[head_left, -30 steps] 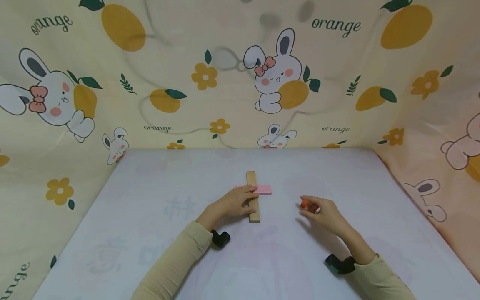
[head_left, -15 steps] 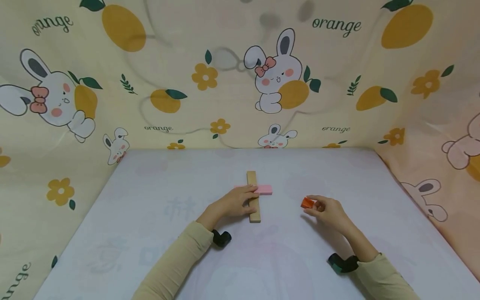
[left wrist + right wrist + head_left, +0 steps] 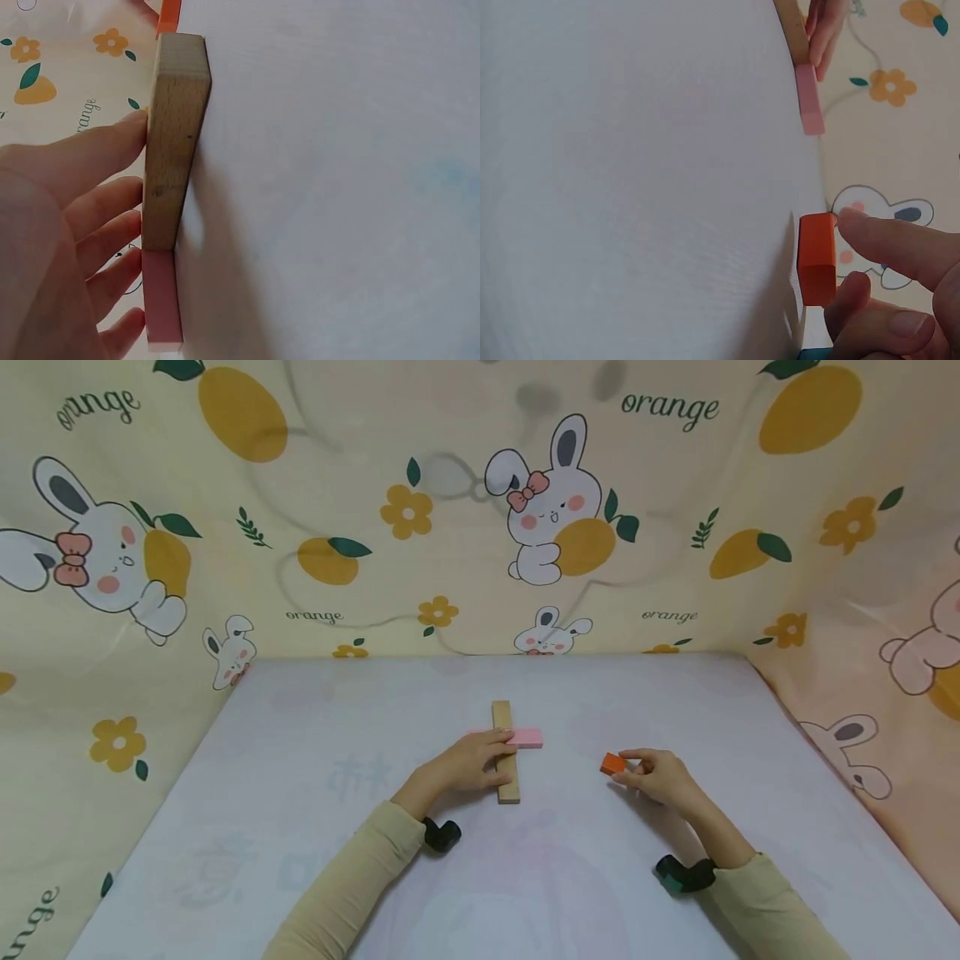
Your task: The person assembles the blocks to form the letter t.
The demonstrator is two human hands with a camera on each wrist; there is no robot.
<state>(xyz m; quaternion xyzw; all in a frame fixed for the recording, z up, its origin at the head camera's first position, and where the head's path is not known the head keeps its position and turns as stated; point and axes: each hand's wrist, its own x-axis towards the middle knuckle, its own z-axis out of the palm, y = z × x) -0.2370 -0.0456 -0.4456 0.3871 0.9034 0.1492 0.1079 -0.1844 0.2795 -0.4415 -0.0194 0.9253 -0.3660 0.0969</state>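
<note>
My left hand (image 3: 468, 762) rests on a long wooden block (image 3: 507, 787), which lies pointing away from me. Its fingers and thumb touch the top without curling round it. A pink block (image 3: 529, 738) forms a cross with the wooden one; the hand hides part of the crossing. In the left wrist view, fingertips also touch the pink block (image 3: 161, 300). To the right, my right hand (image 3: 663, 777) pinches a small orange block (image 3: 612, 763) between thumb and index fingertips. The block (image 3: 817, 259) is at or very near the tabletop; I cannot tell whether it touches.
The white table (image 3: 352, 710) carries faint printed marks. A cloth (image 3: 450, 560) with rabbits and oranges hangs behind and at both sides. A black device (image 3: 442, 836) sits on the left wrist and another black device (image 3: 684, 873) on the right.
My right hand has shifted slightly right while the orange block, turned a little, now shows more clearly beyond the fingertips. My left hand and the crossed blocks have stayed in place.
</note>
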